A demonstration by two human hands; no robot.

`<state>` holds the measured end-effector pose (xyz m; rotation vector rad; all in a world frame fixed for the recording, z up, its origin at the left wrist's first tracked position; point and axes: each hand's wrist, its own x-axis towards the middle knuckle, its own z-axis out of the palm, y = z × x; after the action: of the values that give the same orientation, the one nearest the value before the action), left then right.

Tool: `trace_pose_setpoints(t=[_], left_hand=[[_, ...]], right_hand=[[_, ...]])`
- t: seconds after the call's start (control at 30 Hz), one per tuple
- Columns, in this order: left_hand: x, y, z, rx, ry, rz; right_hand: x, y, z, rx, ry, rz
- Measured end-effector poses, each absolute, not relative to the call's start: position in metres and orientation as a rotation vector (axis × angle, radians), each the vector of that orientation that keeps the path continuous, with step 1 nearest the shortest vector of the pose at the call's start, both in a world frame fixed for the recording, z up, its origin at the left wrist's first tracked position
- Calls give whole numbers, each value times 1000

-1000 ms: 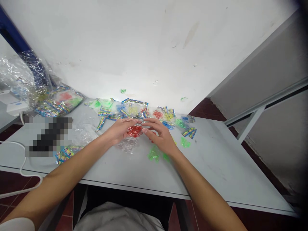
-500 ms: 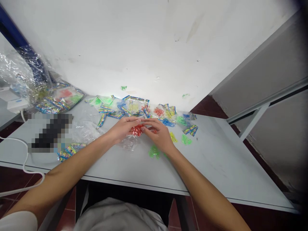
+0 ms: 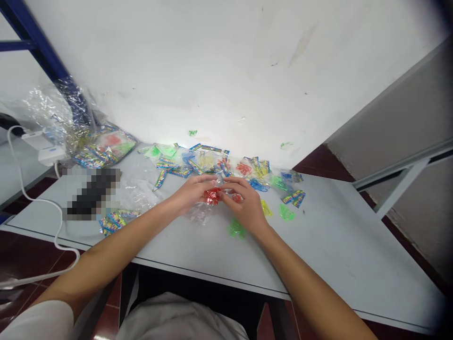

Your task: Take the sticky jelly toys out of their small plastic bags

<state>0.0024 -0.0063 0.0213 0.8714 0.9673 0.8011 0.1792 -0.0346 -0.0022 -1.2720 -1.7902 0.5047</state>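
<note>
A shiny, see-through red toy piece (image 3: 212, 196) is between my two hands over the middle of the table. My left hand (image 3: 193, 192) grips it from the left with the fingers curled, and my right hand (image 3: 245, 202) pinches its right side between thumb and fingers. Crinkled clear plastic (image 3: 200, 213) lies just under the left hand. Another bit of red shows beneath the right palm, partly hidden. Close to the right wrist are a green soft plastic piece (image 3: 236, 229) and a yellow piece (image 3: 266, 208); another green piece (image 3: 287, 212) lies further right.
Clear packets with blue-yellow header cards (image 3: 207, 160) line the wall side of the grey table (image 3: 336, 255). More packets (image 3: 113, 141) are heaped at the far left, near a white cable (image 3: 58, 226). A blurred-out dark object (image 3: 92, 193) lies left. Green bits (image 3: 192, 133) stick to the wall.
The view has turned slightly left, so everything sits further right in the picture. My fingertips have parted a little at the top, and the red piece stays between the hands.
</note>
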Motion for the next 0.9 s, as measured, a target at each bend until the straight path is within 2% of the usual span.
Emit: trace_pose_setpoints(t=[0.47,0.9], left_hand=[[2,-5,16,864,921,815],[3,-5,16,856,926,860]], right_hand=[[178,-34,-8,-1173,-1865,219],[178,-34,-11,-1176,-1860,168]])
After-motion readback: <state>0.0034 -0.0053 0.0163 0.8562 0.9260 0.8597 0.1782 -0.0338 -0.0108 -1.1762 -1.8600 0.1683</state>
